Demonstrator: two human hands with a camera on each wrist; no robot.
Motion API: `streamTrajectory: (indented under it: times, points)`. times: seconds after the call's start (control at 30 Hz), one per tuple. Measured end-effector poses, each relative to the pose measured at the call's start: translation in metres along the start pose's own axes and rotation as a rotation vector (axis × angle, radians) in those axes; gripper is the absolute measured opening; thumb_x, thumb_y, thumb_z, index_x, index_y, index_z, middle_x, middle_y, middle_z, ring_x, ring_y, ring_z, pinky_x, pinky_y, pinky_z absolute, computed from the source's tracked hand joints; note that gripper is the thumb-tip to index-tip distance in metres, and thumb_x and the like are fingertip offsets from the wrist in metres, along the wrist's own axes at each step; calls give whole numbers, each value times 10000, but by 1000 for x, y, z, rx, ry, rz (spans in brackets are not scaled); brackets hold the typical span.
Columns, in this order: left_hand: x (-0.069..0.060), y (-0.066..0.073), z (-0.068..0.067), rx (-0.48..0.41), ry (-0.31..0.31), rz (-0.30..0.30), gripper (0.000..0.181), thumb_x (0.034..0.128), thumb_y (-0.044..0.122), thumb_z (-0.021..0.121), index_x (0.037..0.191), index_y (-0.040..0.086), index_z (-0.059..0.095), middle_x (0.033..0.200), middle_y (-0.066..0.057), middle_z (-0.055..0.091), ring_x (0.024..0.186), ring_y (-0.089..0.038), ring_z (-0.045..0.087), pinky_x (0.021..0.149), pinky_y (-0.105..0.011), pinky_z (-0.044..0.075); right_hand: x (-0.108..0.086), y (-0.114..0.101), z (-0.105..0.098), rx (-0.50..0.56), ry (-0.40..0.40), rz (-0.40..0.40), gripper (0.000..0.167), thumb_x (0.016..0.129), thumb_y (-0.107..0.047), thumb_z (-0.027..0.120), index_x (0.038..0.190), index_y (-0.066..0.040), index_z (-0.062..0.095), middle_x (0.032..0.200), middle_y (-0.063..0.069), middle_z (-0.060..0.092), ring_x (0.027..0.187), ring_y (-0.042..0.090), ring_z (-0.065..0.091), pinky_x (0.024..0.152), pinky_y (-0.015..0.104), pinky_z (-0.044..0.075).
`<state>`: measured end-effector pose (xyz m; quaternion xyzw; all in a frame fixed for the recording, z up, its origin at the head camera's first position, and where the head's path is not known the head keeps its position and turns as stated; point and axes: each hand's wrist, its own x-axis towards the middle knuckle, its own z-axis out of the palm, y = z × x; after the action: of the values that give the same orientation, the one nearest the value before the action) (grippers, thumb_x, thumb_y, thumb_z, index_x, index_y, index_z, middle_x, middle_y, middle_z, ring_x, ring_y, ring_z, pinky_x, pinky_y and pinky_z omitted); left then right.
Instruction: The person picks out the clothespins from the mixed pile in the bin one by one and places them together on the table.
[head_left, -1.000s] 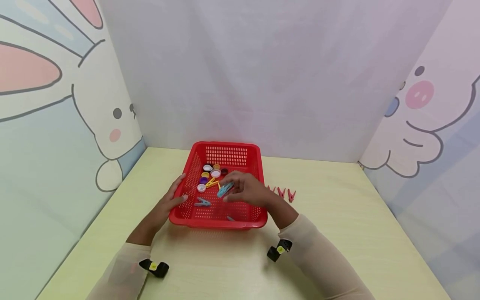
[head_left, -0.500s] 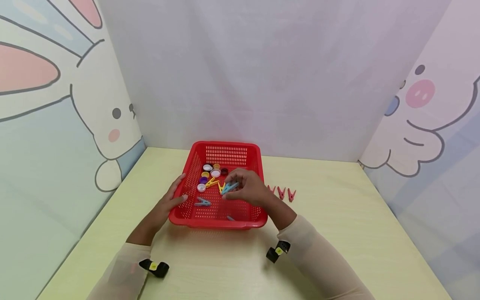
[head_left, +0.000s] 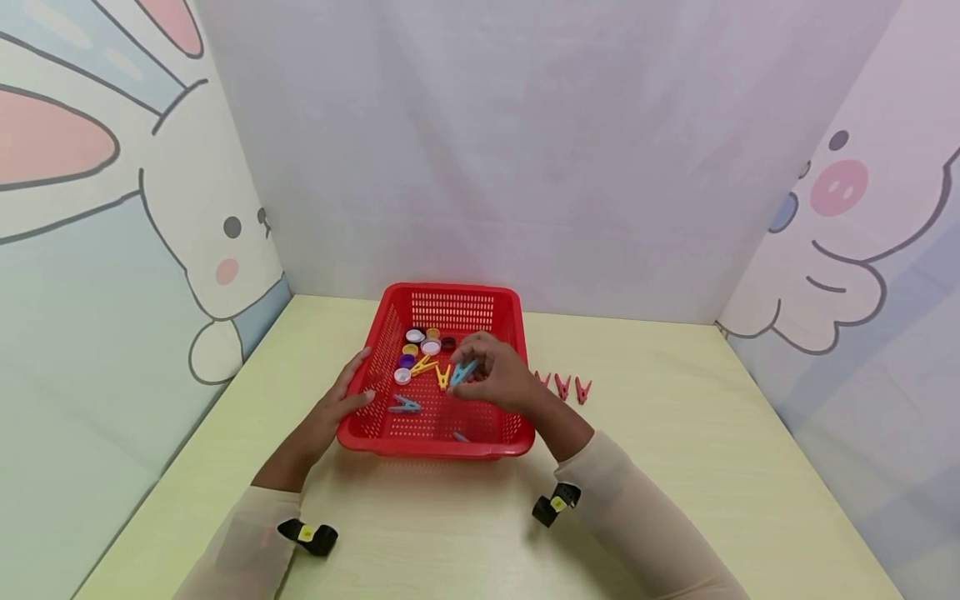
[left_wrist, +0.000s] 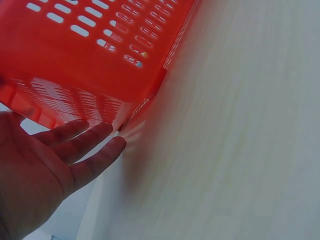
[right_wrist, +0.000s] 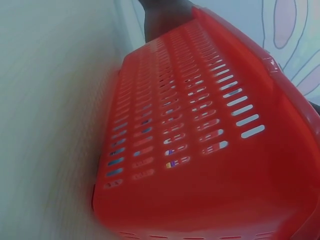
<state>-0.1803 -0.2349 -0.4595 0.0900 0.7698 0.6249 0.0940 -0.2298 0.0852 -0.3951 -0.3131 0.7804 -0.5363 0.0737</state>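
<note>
My right hand is over the red plastic basket and pinches a light-blue clothespin between thumb and fingers, above the basket's floor. Beside that clothespin, a yellow clothespin lies in the basket, with another yellow one to its left. A grey-blue clothespin lies nearer the front. At the basket's left side, my left hand holds the rim, thumb over it and fingers along the outside. The left wrist view shows those fingers against the wall. In the right wrist view, the basket wall hides the right hand's work.
Several bottle caps, among them a purple cap and a white cap, are grouped at the basket's left. Right of the basket, red clothespins lie in a row on the pale table. A curtain-like wall stands behind.
My right hand has risen slightly away from the basket's floor, and the light-blue clothespin has turned steeper in its fingers. The yellow clothespin beside it shows more fully. My left hand stays put.
</note>
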Motion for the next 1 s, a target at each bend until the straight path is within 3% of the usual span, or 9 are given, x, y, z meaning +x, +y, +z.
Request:
streamTrajectory:
  times: [0.1, 0.23, 0.4, 0.53, 0.77, 1.0]
  points:
    - [0, 1, 1, -2, 1, -3, 962, 1048, 181, 645, 1764, 364, 29, 1752, -218, 256, 1468, -499, 498, 981, -431, 668, 0, -1, -1, -9, -8, 3, 464, 853, -51, 899, 1259, 30, 689, 1291, 130, 599, 977, 175, 669, 814, 211, 622]
    - [-1, 1, 1, 1, 3, -5, 969, 1048, 182, 644, 1764, 371, 19, 1757, -220, 242, 1480, -509, 482, 982, -434, 668, -1, -1, -2, -42, 4, 12, 595, 841, -76, 917, 1377, -62, 660, 1260, 120, 657, 970, 211, 682, 820, 249, 633]
    - [-1, 1, 1, 3, 5, -1, 961, 1052, 185, 640, 1764, 366, 21, 1758, -219, 239, 1493, -513, 464, 989, -434, 666, -3, -2, -2, -79, 37, 29, 744, 836, -83, 924, 1496, -167, 592, 1346, 103, 670, 1106, 255, 662, 886, 321, 657]
    - [-1, 1, 2, 10, 12, 3, 956, 1052, 190, 637, 1765, 367, 24, 1758, -217, 236, 1500, -514, 453, 990, -430, 665, -6, -2, -3, -114, 35, 17, 765, 838, -85, 924, 1517, -162, 580, 1357, 120, 658, 1162, 257, 638, 934, 377, 667]
    - [-2, -1, 2, 14, 17, 13, 970, 1051, 193, 646, 1764, 370, 12, 1762, -206, 238, 1494, -497, 461, 986, -413, 665, -13, -1, -12, -261, -2, -44, 710, 840, -142, 935, 1488, -133, 648, 1300, 51, 650, 1117, 204, 609, 879, 382, 638]
    - [-1, -1, 2, 11, 14, 18, 978, 1050, 205, 652, 1763, 376, 5, 1758, -202, 244, 1485, -494, 474, 989, -421, 664, -17, 1, -20, -205, -26, -58, 731, 798, -65, 949, 1474, -94, 672, 1281, 85, 632, 1109, 239, 627, 928, 562, 672]
